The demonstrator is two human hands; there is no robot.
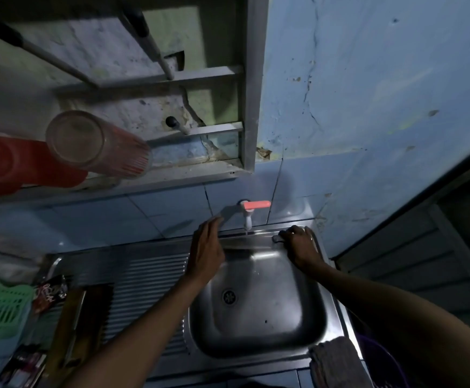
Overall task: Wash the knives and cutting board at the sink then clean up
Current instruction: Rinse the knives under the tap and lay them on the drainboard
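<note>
Dim kitchen corner, cracked blue wall (pixel 368 93), stainless counter (pixel 149 275) with ribbed drainer and one sink basin (pixel 256 317).

Far left of both hands: one green plastic basket (pixel 4 309); one printed sachet (pixel 49 295); one wooden cutting board (pixel 71 331) lying flat on the drainer's near end, with one knife (pixel 74 323) on top, its handle too dark to make out. Probably parked there awaiting washing. Only one knife can be counted.

Up and left of the left hand, on the wall rack: one red plastic cup (pixel 10 166) and one clear tumbler (pixel 93 144), mouths to the wall, likely set to drain.

Left hand (pixel 205 247): grip spread, fingers straight, holding nothing, lifted over the basin's far left rim toward the tap.

Between the hands: one white tap (pixel 247 217) with a pink lever (pixel 256 204); a thin trickle falls from the spout.

Right hand (pixel 301 245): fingers curled over the basin's far right corner, on a small dark object; whether it pinches it, I cannot tell.

Near of the right hand: one folded grey cloth (pixel 334 362) on the basin's near right corner, handy for wiping up.
</note>
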